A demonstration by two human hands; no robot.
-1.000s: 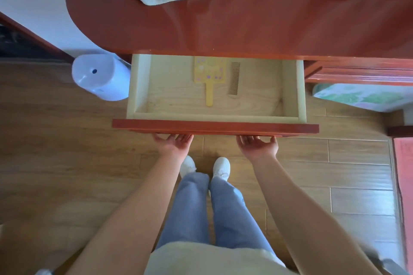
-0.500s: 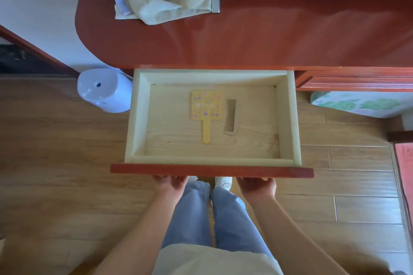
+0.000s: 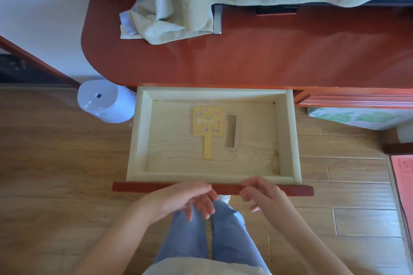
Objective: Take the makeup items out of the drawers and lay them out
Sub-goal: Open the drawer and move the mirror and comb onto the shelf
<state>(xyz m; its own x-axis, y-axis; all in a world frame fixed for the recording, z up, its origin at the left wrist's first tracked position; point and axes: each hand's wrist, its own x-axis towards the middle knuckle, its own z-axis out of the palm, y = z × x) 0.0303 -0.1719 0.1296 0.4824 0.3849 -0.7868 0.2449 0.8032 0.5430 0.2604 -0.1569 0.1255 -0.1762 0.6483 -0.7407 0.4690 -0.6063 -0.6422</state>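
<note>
A pale wooden drawer (image 3: 288, 136) with a red front stands pulled far out of the red desk (image 3: 268, 58). Inside it lie a yellow hand mirror (image 3: 207, 126) with a patterned back, handle towards me, and a brown comb (image 3: 231, 131) just to its right. My left hand (image 3: 185, 198) hovers in front of the drawer's red front, fingers loosely spread and holding nothing. My right hand (image 3: 260, 192) is at the front edge too, fingers apart and empty, its fingertips over the rim.
A pale green cloth (image 3: 178, 13) hangs over the back of the desk top. A light blue bin (image 3: 105, 101) stands on the wooden floor left of the drawer. A patterned box (image 3: 357, 117) sits under the desk at right, a red mat (image 3: 404, 176) at far right.
The drawer has slid out towards me until the mirror and comb show fully. Both hands have let go of the drawer front and lifted above it.
</note>
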